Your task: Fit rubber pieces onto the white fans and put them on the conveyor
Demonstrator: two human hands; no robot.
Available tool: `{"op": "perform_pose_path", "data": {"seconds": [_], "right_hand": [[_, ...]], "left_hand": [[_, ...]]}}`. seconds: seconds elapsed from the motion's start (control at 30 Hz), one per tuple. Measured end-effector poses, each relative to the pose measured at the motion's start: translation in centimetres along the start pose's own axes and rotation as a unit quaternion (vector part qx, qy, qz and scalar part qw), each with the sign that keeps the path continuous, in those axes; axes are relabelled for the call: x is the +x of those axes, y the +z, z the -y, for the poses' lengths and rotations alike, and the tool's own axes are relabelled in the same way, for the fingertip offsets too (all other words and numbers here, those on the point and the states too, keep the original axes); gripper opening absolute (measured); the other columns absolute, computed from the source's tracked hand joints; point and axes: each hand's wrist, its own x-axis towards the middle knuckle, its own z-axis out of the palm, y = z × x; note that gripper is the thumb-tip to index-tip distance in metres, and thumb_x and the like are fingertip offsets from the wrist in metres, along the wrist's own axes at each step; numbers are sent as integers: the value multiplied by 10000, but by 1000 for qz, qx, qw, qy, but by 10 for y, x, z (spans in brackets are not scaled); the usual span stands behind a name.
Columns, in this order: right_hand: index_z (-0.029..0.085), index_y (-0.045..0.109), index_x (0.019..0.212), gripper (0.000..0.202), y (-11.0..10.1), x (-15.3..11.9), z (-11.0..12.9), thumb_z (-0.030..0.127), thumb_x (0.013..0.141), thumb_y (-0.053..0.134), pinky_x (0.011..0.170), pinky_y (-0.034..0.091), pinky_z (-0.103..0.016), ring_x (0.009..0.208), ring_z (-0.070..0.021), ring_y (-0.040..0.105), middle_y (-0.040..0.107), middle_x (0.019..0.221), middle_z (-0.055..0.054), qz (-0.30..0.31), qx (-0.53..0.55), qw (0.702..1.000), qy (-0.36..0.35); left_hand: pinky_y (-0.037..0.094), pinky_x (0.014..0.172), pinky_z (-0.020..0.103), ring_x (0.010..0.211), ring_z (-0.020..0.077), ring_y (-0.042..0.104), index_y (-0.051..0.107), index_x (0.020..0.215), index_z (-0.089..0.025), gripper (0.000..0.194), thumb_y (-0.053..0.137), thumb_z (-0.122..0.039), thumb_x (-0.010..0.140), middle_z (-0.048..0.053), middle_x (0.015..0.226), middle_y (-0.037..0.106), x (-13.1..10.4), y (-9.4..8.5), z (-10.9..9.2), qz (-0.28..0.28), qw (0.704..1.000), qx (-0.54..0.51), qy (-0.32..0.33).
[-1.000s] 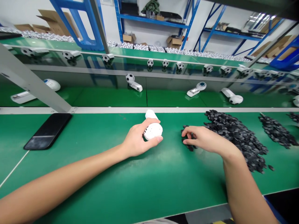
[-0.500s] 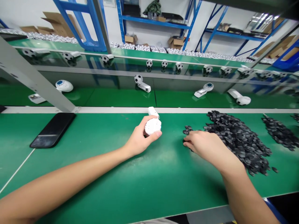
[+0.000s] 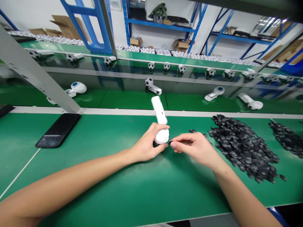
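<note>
A white device (image 3: 159,110) with a round head and a long flat handle is in my left hand (image 3: 147,143), whose fingers wrap round the head; the handle points up and away. Just right of the head, my right hand (image 3: 193,146) pinches a small black piece (image 3: 170,142) between thumb and forefinger, close to the device's edge. To the right on the green table (image 3: 113,186) lies a large pile of small black pieces (image 3: 243,146), with a few loose ones beside my right hand.
A black phone (image 3: 58,130) lies at the left, near a grey metal post (image 3: 40,75). Beyond the table's pale edge, a green conveyor (image 3: 127,99) carries white devices, some with football-patterned balls. A second black pile (image 3: 286,135) sits far right.
My right hand has moved left from the loose black pieces to the device, now with one piece in its fingers. The device's handle shows longer, and conveyor items have shifted right.
</note>
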Motion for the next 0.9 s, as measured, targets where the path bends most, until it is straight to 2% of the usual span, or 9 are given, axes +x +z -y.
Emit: {"op": "perform_pose_path", "data": {"seconds": [0.1,0.2,0.33,0.43,0.53,0.67,0.77,0.83,0.9], "right_hand": [[212,785,868,248,14,0,2,458,899,778,714,588,-305,724,-203,726,772,765,-23,-24,52,998,-8],[210,776,855,249,24,1,1,456,889,788,684,567,-295,706,-193,713,774,784,-26,-57,51,997,-14],[208,756,788,261,32,3,1,451,866,811,586,491,-264,624,-158,641,755,736,-11,-100,18,994,-34],[202,714,681,307,34,4,1,434,848,829,536,421,-252,560,-131,563,694,624,16,-111,-19,992,-49],[199,678,626,354,34,3,1,429,847,832,520,375,-258,544,-126,517,665,583,22,-116,-41,991,-55],[212,682,639,358,37,2,0,456,866,812,534,383,-274,564,-147,534,674,614,10,-120,-56,989,-70],[223,676,685,346,36,5,1,464,918,758,599,439,-286,622,-164,579,678,679,1,-108,-79,982,-131],[225,699,779,316,27,7,3,432,1010,639,691,483,-293,714,-175,630,704,782,-13,-65,-101,978,-169],[231,741,942,323,8,7,4,392,1084,499,765,505,-296,803,-182,669,734,887,-24,-37,-129,976,-173]], "left_hand": [[494,976,372,1111,219,558,445,1422,-294,547,646,-182,925,84,1250,485,-1,1,-2,18,1000,8,5],[517,953,374,1090,218,556,451,1406,-285,574,688,-205,889,86,1245,470,-2,3,-4,24,1000,18,-2],[540,931,406,1065,236,559,438,1416,-292,720,818,-395,814,81,1228,463,-3,3,-5,23,999,26,-25],[542,926,410,1056,232,571,502,1359,-294,622,789,-513,852,78,1227,466,-1,1,-4,13,999,28,-30],[537,901,384,1029,221,564,554,1298,-270,545,778,-523,870,71,1174,484,1,-1,-6,1,999,31,-5],[521,851,356,1000,223,549,585,1251,-255,480,770,-504,883,59,1084,502,1,-4,-10,4,999,42,16],[508,856,354,999,226,556,591,1243,-250,460,765,-483,888,59,1079,519,1,-5,-11,4,999,29,18],[495,853,345,972,212,563,597,1237,-245,394,720,-453,926,56,1075,534,2,-6,-9,-4,1000,4,15],[473,830,329,914,187,561,617,1225,-245,305,652,-417,976,46,1059,548,3,-8,-6,-13,1000,-16,-7]]}}
